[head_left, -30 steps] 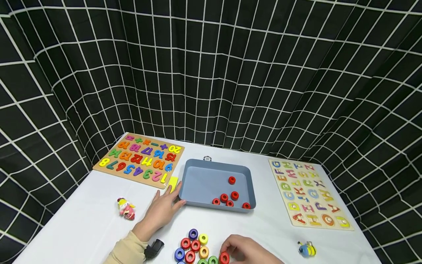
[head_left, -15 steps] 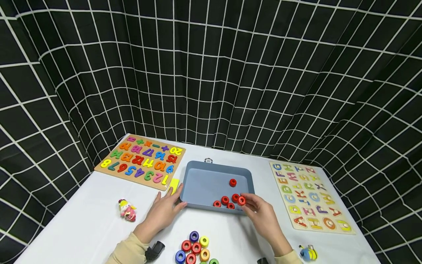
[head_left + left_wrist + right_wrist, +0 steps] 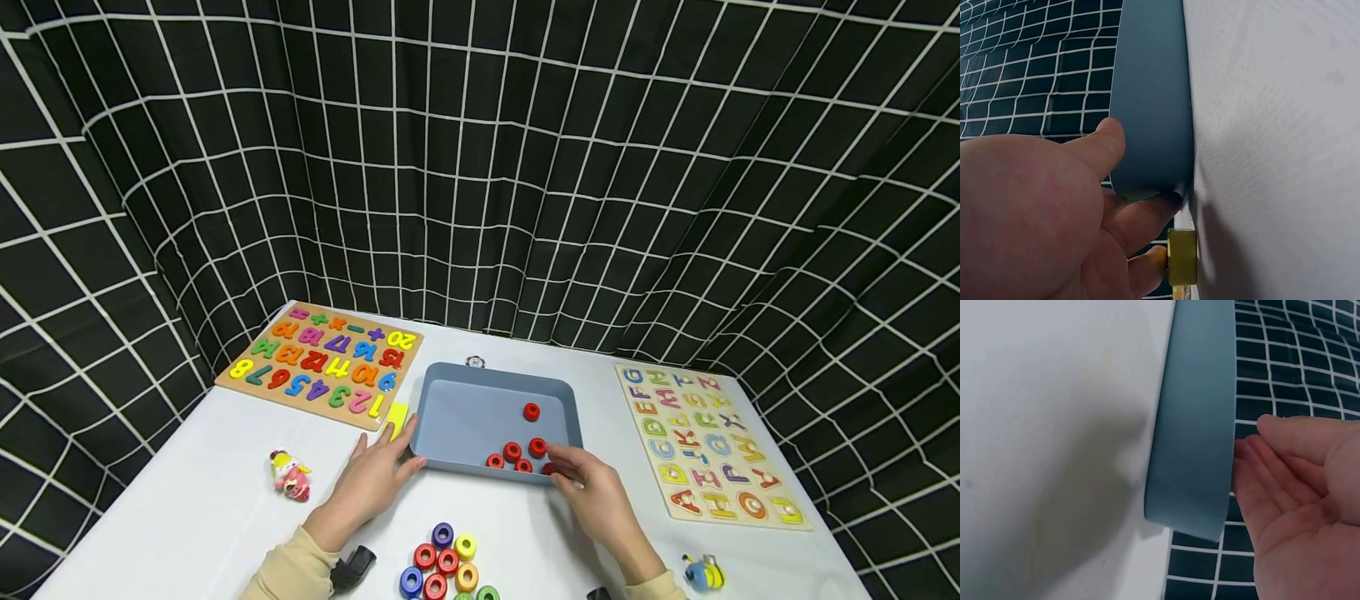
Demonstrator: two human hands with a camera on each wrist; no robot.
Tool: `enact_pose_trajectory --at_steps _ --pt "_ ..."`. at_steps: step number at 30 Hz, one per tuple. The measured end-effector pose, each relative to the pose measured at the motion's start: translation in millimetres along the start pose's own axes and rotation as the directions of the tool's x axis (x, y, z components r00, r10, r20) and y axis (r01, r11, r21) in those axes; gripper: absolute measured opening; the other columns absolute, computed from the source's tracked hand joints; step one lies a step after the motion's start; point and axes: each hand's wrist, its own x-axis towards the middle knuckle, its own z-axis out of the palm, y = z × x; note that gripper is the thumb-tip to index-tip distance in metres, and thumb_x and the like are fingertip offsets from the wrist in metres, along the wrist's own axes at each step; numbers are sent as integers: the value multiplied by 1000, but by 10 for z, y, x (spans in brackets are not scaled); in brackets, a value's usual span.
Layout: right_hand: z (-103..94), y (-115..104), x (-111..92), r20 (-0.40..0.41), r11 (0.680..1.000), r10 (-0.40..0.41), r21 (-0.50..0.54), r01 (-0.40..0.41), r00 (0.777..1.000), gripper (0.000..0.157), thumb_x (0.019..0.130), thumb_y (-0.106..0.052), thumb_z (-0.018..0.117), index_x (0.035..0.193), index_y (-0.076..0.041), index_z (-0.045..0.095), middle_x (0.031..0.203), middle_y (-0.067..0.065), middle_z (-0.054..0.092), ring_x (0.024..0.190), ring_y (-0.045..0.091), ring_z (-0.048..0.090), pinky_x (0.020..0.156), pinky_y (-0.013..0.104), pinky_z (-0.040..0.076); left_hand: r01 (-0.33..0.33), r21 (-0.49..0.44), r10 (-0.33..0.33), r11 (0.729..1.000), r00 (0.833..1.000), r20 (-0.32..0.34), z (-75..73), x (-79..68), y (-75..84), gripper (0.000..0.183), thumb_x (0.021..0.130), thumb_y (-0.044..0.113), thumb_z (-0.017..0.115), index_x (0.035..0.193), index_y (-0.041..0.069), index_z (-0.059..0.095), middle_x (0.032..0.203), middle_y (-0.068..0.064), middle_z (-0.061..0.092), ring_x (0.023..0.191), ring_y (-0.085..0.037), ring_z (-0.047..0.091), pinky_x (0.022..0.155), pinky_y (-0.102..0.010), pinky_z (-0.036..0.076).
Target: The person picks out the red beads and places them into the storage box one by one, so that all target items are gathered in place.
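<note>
The left hand (image 3: 369, 479) — fingers spread — touches the tray (image 3: 465, 421) and yellow block (image 3: 398, 414). The right hand (image 3: 597, 498) — fingers loose — is by a red ring (image 3: 549, 469) inside.

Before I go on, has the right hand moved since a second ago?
Yes. Head view, against the tray: the right hand has gone forward and right, from the multicoloured rings to the tray's near right corner.

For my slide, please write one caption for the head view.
Left hand beside a grey-blue tray, right hand at its near right corner, red beads inside, mixed beads in front.
</note>
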Motion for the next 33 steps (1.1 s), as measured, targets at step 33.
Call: enact_pose_trajectory --at_steps 33 --pt "667 -645 -235 701 862 -310 -77 501 642 21 85 -28 73 106 -27 70 93 -21 60 81 -9 52 72 11 48 12 9 -12 1000 1000 13 4 6 -7 69 93 45 58 152 24 29 148 -17 44 143 -37 33 119 -62 12"
